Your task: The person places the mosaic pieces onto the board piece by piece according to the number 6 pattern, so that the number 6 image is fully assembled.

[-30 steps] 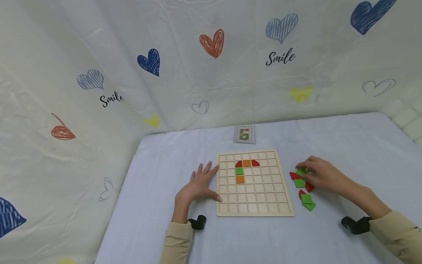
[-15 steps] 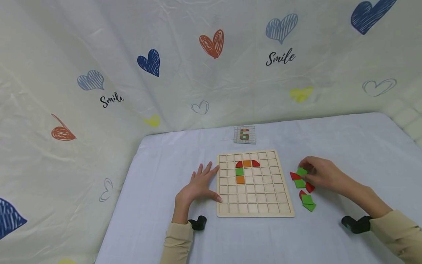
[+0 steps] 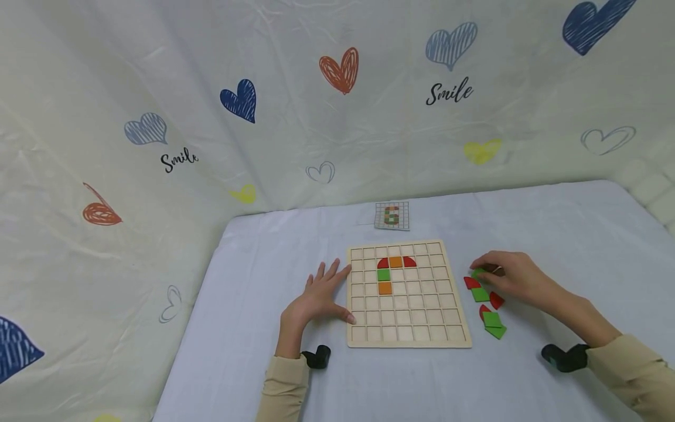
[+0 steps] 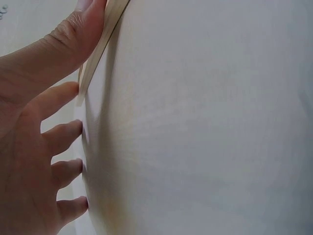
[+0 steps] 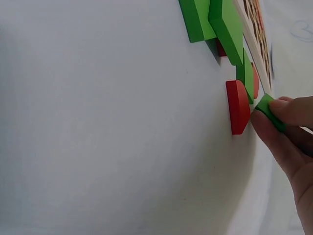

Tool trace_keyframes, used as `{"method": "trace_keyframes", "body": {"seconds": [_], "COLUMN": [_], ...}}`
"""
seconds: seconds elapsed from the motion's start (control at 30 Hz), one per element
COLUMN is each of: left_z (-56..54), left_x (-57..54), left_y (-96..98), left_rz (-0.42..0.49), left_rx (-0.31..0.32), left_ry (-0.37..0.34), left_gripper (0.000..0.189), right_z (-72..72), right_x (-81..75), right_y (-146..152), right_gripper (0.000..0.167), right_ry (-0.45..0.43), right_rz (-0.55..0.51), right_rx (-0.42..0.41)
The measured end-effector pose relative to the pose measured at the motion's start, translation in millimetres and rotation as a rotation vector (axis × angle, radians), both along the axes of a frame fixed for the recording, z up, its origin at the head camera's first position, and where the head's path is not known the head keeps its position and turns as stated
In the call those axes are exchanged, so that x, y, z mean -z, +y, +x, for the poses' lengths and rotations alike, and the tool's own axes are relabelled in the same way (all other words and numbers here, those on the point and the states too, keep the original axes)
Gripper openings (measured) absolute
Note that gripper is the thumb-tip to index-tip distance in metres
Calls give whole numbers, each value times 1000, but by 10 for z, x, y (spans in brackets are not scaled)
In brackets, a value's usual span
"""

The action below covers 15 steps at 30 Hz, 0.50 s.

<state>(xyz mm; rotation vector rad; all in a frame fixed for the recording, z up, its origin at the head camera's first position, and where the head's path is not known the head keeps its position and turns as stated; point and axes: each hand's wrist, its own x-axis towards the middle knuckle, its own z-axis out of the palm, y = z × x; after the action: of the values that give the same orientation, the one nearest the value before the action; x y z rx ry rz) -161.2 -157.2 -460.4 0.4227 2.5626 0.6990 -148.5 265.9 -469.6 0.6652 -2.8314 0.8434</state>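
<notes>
My right hand (image 3: pixel 519 278) pinches a small green tile (image 5: pixel 270 113) between thumb and fingers, at the far end of a loose group of tiles right of the board. Beside that hand, a red curved tile (image 5: pixel 238 107) lies on the cloth. My left hand (image 3: pixel 315 299) has its fingers spread, with the thumb and index fingertips at the left edge of a wooden grid board (image 3: pixel 411 334). On the board sit two red curved tiles, an orange square (image 3: pixel 395 262) between them, a green square (image 3: pixel 383 275) and another orange square (image 3: pixel 385 288).
Other red and green tiles, such as a green square (image 3: pixel 492 319), lie right of the board, some overlapping. A printed pattern card (image 3: pixel 378 224) lies behind the board. A white cloth (image 3: pixel 227 328) covers the table, and a curtain with hearts (image 3: pixel 285 135) hangs behind it.
My right hand has shifted slightly left and away from me with the green tile, showing more of the red tile near it. The left hand stays at the board's edge.
</notes>
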Motion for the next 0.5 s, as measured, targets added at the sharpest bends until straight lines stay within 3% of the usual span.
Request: {"method": "trace_keyframes", "body": {"seconds": [0.27, 0.5], "left_z": [-2, -2], "left_x": [-14, 0], "left_y": [7, 17], "left_rz": [-9, -18], "left_rx": [3, -1], "left_ry": [-6, -8], "left_gripper": [117, 118], "right_z": [7, 15], "right_x": [-37, -47], "right_y": [-53, -101], "right_gripper": [32, 34], "right_ry": [-98, -108], "right_rz": [-45, -73], "right_rx": [15, 27]}}
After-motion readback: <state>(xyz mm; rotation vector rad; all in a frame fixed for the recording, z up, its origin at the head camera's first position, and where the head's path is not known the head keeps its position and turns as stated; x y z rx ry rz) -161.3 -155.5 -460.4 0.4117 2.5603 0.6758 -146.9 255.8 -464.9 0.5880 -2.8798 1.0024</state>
